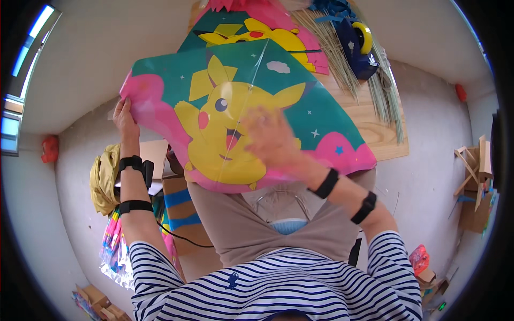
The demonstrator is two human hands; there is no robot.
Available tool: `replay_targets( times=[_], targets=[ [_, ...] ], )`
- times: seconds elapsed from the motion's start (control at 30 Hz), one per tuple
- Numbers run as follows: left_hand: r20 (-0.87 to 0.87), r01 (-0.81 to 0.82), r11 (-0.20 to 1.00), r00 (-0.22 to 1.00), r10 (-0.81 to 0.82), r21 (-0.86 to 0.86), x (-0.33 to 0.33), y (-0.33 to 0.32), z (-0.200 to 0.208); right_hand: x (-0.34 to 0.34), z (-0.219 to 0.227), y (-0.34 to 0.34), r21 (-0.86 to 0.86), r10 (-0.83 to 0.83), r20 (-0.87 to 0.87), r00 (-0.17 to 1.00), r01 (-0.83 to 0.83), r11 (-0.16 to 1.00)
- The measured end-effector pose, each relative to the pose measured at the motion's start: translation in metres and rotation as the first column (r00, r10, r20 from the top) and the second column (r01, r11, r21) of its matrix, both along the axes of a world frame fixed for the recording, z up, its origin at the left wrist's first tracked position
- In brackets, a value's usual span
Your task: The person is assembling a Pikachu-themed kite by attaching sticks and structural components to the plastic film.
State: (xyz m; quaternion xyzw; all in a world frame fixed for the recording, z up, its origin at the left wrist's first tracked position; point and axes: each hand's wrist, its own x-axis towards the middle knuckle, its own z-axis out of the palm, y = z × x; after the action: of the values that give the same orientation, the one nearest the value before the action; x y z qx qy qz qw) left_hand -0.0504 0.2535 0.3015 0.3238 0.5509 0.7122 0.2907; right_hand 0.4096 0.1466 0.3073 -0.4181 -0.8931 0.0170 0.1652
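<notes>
A kite sheet [300, 120] printed with a yellow cartoon figure on green and pink lies across my lap and the table's near edge. A thin pale stick [254, 80] runs down its middle. At its left corner, my left hand [126, 119] is closed on the pink edge. Over the figure's body is my right hand [270, 139], blurred by motion, its fingers looking spread with nothing seen in them. Whether it touches the sheet I cannot tell. Beyond lies another printed kite sheet [214, 24], partly covered by the near one.
On the wooden table [377, 125] are many thin sticks [334, 48] and a dark blue tape dispenser [350, 51] with a yellow roll. Left of my legs stand a cardboard box [187, 232], a mustard-coloured cloth [104, 179] and colourful plastic packs [112, 238]. Cardboard boxes [476, 208] sit at the right wall.
</notes>
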Motion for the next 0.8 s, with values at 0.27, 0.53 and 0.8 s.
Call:
replay_targets(
  times=[0.27, 0.53, 0.8],
  targets=[
    [-0.197, -0.016, 0.991, 0.979, 0.042, 0.13, 0.058, -0.017, 0.055, -0.037, -0.04, -0.013, -0.108, -0.025, -0.123, 0.992, 0.011, 0.994],
    [-0.752, 0.132, 0.989, 0.658, -0.037, 0.067, 0.227, -0.128, 0.109, -0.037, -0.044, -0.008, -0.093, -0.043, -0.133, 0.99, 0.031, 0.995],
    [-0.926, 0.678, 0.697, 0.065, -0.372, -0.232, 0.298, -0.141, 0.044, -0.006, -0.076, -0.02, -0.441, -0.153, -0.798, 0.583, -0.392, 0.807]
  ],
)
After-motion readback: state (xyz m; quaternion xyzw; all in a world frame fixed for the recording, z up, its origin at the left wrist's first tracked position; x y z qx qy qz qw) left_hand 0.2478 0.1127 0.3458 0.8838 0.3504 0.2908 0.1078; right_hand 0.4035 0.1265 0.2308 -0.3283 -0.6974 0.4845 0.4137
